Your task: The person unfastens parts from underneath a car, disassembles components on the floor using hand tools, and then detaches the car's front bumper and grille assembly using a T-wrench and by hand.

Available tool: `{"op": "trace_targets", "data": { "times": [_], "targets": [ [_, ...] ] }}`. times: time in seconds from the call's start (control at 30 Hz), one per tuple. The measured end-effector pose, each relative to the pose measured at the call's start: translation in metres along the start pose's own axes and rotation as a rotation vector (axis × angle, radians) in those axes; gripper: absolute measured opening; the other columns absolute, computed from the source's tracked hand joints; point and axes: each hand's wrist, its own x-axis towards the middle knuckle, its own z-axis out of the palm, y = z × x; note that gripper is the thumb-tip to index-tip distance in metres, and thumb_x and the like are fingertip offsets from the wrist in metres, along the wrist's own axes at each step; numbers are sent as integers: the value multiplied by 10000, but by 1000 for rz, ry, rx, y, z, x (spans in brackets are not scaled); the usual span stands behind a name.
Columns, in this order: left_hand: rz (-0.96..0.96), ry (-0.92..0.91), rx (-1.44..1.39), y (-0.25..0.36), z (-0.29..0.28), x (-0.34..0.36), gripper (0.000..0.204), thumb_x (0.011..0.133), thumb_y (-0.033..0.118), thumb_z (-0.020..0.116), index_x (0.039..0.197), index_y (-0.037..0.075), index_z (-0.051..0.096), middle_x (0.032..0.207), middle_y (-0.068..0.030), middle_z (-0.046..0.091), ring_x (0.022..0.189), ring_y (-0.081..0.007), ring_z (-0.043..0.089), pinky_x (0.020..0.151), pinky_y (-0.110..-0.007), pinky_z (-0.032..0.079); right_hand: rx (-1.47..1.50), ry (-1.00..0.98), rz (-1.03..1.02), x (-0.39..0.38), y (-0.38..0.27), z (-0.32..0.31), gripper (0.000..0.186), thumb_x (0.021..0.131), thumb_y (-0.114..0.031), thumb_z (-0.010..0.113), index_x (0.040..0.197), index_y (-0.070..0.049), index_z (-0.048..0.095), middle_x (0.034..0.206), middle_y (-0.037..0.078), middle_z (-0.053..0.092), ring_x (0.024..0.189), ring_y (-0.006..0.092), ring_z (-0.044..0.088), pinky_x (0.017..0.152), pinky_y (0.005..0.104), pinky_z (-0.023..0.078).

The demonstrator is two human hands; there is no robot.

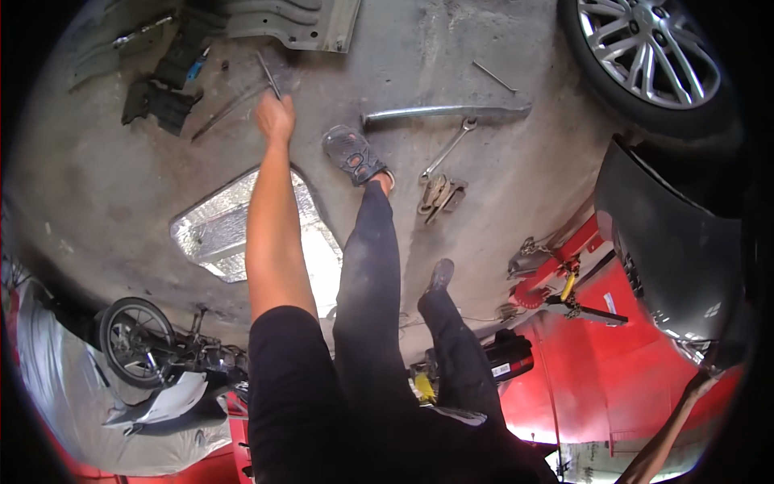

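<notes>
My left hand [276, 117], at the end of an outstretched arm, is closed round a slim dark metal rod [268, 74] that points up and left over the concrete floor. Its lower end is hidden in my fist, so the exact kind of tool does not show. Far to the right, my right hand [706, 381] touches the edge of a dark grey car body [677, 250] near a lamp; its fingers are too small and dark to make out. Beside my shoe [355, 153] lie a long metal bar [443, 113] and a combination wrench [448, 150].
A silver-foil panel [222, 222] lies under my left forearm. Bent metal sheeting [298, 20] and black plastic pieces [161, 105] are at the far left. Rusty brackets [439, 196], a thin rod [493, 77], a car wheel [645, 48], a red jack [556, 262] and a motorcycle [153, 347] stand around.
</notes>
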Motion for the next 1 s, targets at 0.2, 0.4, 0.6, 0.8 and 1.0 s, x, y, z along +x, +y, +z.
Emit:
{"op": "trace_targets", "data": {
  "times": [0.2,0.4,0.6,0.8,1.0],
  "targets": [
    [-104,25,59,15,-83,-142,170,887,188,599,929,25,573,833,-259,654,815,-475,619,698,-556,449,111,-56,-49,-22,60,16,674,1008,-496,401,1506,-51,313,1454,124,417,1265,259,461,1024,390,403],
    [314,-29,11,121,-192,-313,186,940,175,533,989,2,580,764,-274,631,739,-477,610,646,-560,446,353,-99,-52,-41,78,73,584,1027,-456,414,1431,-34,444,1341,119,548,1197,224,523,1041,336,376],
    [417,-206,-366,297,-232,-523,164,936,131,553,947,-31,576,791,-226,648,711,-370,639,658,-441,474,365,-14,-618,-178,-6,61,570,888,-303,629,1350,8,508,1407,275,455,1344,426,401,1114,445,329],
    [658,-405,-398,484,-222,-737,210,947,177,592,956,-31,613,766,-208,644,670,-261,623,639,-387,485,672,-1035,103,-351,212,46,518,936,-364,636,1245,42,546,907,169,696,752,251,704,682,363,554],
    [804,-840,-272,606,-174,-868,186,941,154,600,1026,-10,617,763,-218,631,654,-276,632,616,-376,487,1193,-599,477,-322,304,-47,332,919,-297,658,813,13,606,709,103,651,661,182,668,568,318,507]
  ]
}}
